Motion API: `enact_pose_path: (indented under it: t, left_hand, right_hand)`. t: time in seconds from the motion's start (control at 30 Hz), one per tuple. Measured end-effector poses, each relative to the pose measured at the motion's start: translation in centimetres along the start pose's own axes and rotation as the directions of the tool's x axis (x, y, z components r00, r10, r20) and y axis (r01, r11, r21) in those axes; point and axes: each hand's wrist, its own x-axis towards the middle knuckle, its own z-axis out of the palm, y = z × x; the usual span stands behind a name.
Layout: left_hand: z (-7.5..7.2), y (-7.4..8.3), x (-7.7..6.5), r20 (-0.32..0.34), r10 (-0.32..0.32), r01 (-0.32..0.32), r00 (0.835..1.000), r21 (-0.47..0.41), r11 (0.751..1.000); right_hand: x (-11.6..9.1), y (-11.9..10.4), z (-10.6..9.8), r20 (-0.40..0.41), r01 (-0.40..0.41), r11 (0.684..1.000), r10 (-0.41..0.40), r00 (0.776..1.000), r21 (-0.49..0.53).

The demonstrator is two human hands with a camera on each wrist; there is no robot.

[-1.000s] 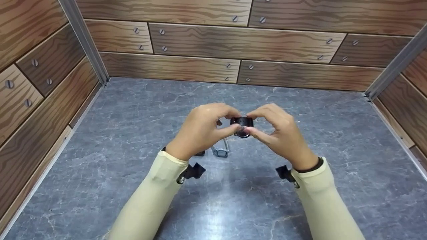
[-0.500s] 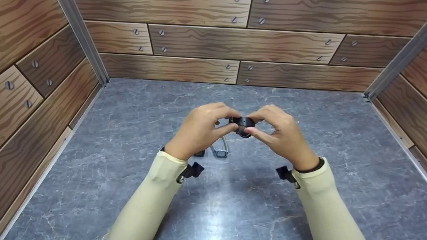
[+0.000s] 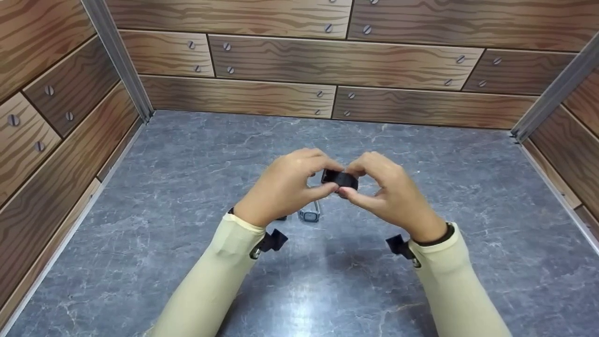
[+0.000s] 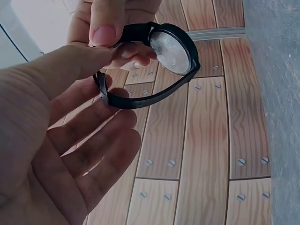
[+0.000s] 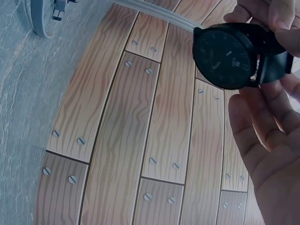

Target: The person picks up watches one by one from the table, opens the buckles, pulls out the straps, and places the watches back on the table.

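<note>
A black wristwatch (image 3: 341, 179) is held up between both hands above the table. My left hand (image 3: 285, 187) pinches its strap between thumb and fingers. My right hand (image 3: 386, 192) also pinches the watch, its fingertips close beside the left ones. In the left wrist view the back of the watch case (image 4: 171, 51) shows, with the strap (image 4: 140, 101) curving round in a loop. The dark round dial (image 5: 222, 58) faces the right wrist camera. Fingers cover the strap's ends, so I cannot tell whether it is fastened.
A blue-grey digital watch (image 3: 310, 216) lies on the marbled table (image 3: 327, 290) below the hands. Beside it a small black thing (image 3: 281, 218) is mostly hidden by the left wrist. Wood-patterned walls (image 3: 327, 61) stand at the back and sides.
The black wristwatch has turned in the fingers, so its round case no longer shows below the strap in the head view. Both hands' fingertips have come closer together and sit slightly lower.
</note>
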Motion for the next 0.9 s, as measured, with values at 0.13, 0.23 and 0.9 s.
enact_pose_path:
  t: [0.13,0.23,0.9]
  left_hand:
    - [0.02,0.16,0.04,-0.011,-0.007,0.007,1.0,0.03,1.0]
    - [0.09,0.25,0.08,-0.015,-0.019,0.02,1.0,0.051,0.998]
    - [0.24,0.36,0.25,0.053,-0.081,0.08,0.995,0.025,0.996]
  right_hand:
    - [-0.12,0.0,-0.06,0.019,-0.064,0.997,0.064,0.998,0.049]
    - [-0.2,0.0,-0.09,0.025,-0.101,0.992,0.1,0.995,0.078]
    - [-0.16,0.0,-0.07,0.03,-0.087,0.996,0.086,0.996,0.036]
